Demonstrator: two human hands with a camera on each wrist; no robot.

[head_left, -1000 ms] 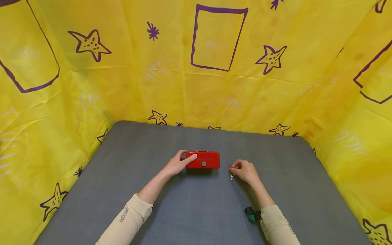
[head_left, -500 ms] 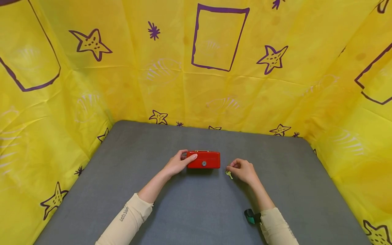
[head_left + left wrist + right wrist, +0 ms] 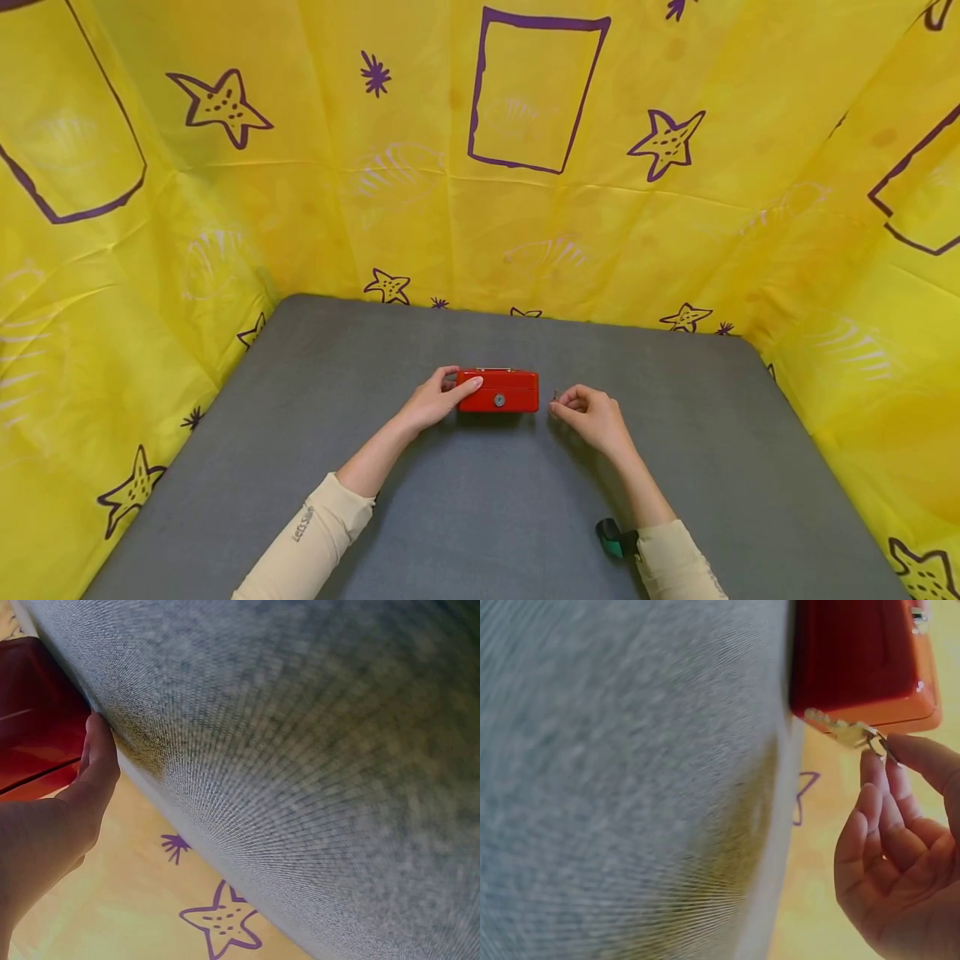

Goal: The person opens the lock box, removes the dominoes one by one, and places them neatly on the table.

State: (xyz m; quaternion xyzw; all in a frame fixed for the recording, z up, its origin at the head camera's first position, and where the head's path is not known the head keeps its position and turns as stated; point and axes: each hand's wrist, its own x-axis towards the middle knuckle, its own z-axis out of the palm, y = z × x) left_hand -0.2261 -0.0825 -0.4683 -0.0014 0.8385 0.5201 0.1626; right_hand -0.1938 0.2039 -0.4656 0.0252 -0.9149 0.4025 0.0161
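Observation:
A red metal cash box [image 3: 517, 393] stands on the grey table, a round silver lock [image 3: 499, 401] on its front and a thin handle [image 3: 495, 369] on its lid. My left hand [image 3: 433, 402] grips the box's left end, thumb on the front and fingers round behind. Just right of the box, my right hand [image 3: 596, 417] pinches a small metal ring [image 3: 877, 745] between thumb and fingertips. From that ring a key [image 3: 846, 733] sticks out; in the right wrist view it overlaps the box's corner. The left wrist view has the box [image 3: 37, 712] partly cut off.
The grey cloth-covered table [image 3: 450, 517] reaches back to a yellow curtain [image 3: 315, 233] with purple starfish drawings, which also hangs at both sides. A dark band with a green part [image 3: 612, 542] sits at the right forearm, by the cuff.
My right hand has shifted slightly left toward the box. The key, which hung below the fingers, now points up beside them. My left hand and the box have stayed in place.

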